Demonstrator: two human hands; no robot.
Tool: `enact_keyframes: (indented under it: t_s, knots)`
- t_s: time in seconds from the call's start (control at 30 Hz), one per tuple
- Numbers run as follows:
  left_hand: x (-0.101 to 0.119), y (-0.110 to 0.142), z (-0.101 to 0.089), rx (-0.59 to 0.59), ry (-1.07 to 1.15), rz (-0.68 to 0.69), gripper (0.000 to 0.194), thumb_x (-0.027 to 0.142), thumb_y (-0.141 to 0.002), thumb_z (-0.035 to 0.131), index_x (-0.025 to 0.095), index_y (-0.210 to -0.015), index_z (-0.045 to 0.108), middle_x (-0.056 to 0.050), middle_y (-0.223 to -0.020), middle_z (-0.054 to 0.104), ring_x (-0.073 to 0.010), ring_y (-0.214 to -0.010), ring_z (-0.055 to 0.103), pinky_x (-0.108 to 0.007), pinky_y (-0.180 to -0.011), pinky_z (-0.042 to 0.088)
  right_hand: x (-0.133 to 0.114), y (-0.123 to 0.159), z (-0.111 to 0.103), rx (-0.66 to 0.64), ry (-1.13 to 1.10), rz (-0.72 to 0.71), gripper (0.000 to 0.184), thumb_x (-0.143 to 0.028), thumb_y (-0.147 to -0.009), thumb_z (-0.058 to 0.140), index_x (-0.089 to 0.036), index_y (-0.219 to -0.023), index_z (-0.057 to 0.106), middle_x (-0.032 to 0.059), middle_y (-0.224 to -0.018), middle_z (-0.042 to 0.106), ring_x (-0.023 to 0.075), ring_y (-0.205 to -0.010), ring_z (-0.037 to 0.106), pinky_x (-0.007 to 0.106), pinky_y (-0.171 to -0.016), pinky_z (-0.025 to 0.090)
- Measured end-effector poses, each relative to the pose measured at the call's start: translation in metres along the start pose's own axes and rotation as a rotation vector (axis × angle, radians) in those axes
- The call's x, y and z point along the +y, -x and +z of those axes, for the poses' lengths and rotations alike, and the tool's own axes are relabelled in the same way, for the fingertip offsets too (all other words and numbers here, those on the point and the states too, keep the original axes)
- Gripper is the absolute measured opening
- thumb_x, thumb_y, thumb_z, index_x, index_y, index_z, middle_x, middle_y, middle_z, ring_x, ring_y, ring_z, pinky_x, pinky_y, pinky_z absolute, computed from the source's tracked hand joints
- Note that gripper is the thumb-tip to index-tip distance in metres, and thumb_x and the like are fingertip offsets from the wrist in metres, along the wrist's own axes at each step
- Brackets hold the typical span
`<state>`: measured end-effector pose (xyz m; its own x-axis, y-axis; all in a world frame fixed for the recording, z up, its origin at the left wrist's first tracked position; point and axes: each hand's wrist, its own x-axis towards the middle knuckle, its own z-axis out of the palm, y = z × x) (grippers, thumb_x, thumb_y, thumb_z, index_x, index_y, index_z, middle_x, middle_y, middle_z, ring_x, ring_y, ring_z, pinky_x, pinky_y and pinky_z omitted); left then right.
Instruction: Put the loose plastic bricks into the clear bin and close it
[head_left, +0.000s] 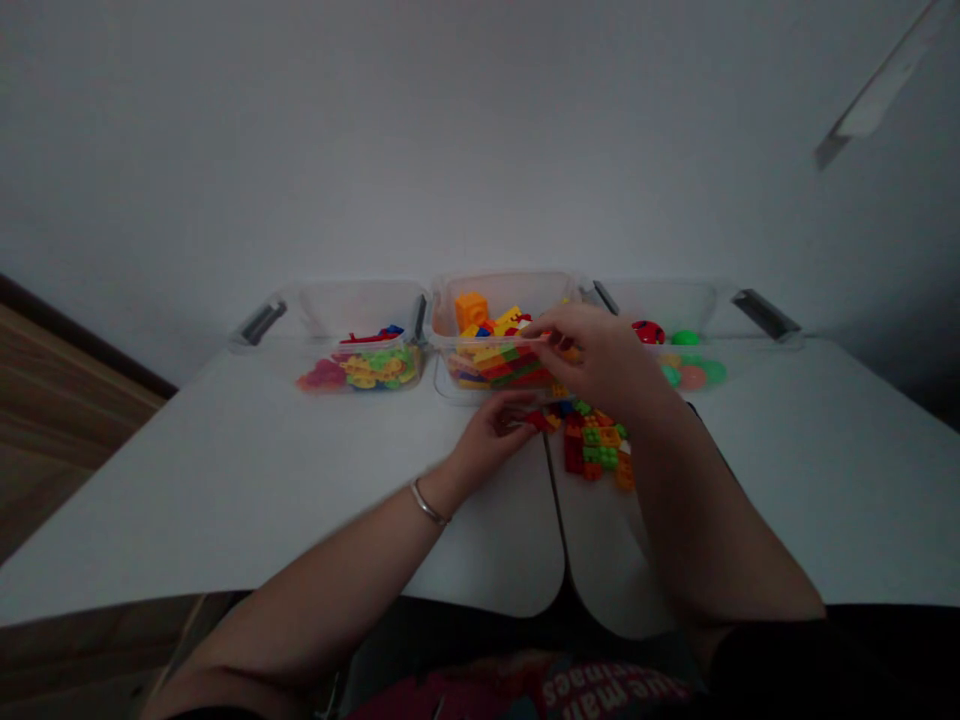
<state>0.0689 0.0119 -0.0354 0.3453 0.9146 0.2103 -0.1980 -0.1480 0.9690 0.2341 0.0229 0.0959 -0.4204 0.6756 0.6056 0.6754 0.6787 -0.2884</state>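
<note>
In the centre of the frame stands the middle bin (508, 362), which is clear and holds many coloured blocks. The right hand (589, 350) is over the right part of its front rim. Its thumb and fingers are bent and near each other; I cannot tell if they hold a piece.

The left hand (501, 430) is lower, just in front of this bin. Its fingertips are at a red piece (536, 420), but I cannot tell if they are closed on it.

To the right of this piece, below the right hand, a pile (596, 445) of red, green and orange blocks lies on the white table (300, 500). The left bin (364, 365) holds coloured toys, and the right bin (690, 360) holds round pieces, green and red.
</note>
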Motion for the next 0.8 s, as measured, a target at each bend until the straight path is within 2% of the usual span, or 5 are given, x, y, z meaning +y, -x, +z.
enact_keyframes:
  t_s: [0.13,0.27,0.57,0.7,0.8]
  knots:
    - [0.003,-0.004,-0.005,0.113,0.376,-0.097,0.039,0.020,-0.067,0.081,0.020,-0.105,0.068,-0.003,-0.111,0.069,-0.0153,-0.095,0.065,-0.029,-0.087,0.052,-0.009,0.002,-0.001,-0.337,-0.002,-0.031,0.011,-0.015,-0.084,0.061,-0.018,-0.092,0.068,0.0058,-0.097,0.070,0.0190,-0.091,0.062,0.032,-0.082,0.046]
    - [0.010,-0.005,-0.007,0.159,0.559,-0.134,0.036,0.018,-0.065,0.083,0.019,-0.097,0.068,-0.001,-0.098,0.070,-0.0123,-0.088,0.066,-0.028,-0.085,0.052,-0.009,0.004,0.009,-0.472,0.026,-0.017,0.009,-0.018,-0.083,0.063,-0.018,-0.091,0.066,0.0070,-0.104,0.067,0.0199,-0.095,0.061,0.032,-0.082,0.046]
    - [0.014,-0.003,-0.008,0.132,0.630,-0.172,0.040,0.018,-0.061,0.086,0.018,-0.096,0.067,-0.001,-0.098,0.071,-0.0112,-0.087,0.068,-0.021,-0.078,0.054,-0.013,0.004,0.022,-0.546,0.104,0.072,0.009,-0.018,-0.082,0.059,-0.019,-0.091,0.062,0.0069,-0.100,0.070,0.0214,-0.089,0.063,0.032,-0.074,0.045]
    - [0.015,-0.002,-0.008,0.126,0.629,-0.184,0.042,0.022,-0.060,0.088,0.017,-0.096,0.066,-0.001,-0.096,0.071,-0.0107,-0.083,0.069,-0.020,-0.074,0.055,-0.013,0.004,0.013,-0.526,0.072,0.045,0.007,-0.021,-0.083,0.062,-0.020,-0.089,0.064,0.0040,-0.095,0.070,0.0186,-0.084,0.063,0.029,-0.069,0.044]
    - [0.017,-0.001,-0.009,0.136,0.617,-0.218,0.041,0.027,-0.063,0.086,0.017,-0.096,0.065,0.000,-0.089,0.070,-0.0117,-0.076,0.069,-0.024,-0.073,0.056,-0.009,0.005,-0.001,-0.418,0.013,0.056,0.011,-0.021,-0.081,0.065,-0.021,-0.092,0.067,0.0012,-0.088,0.071,0.0158,-0.076,0.063,0.027,-0.066,0.044]
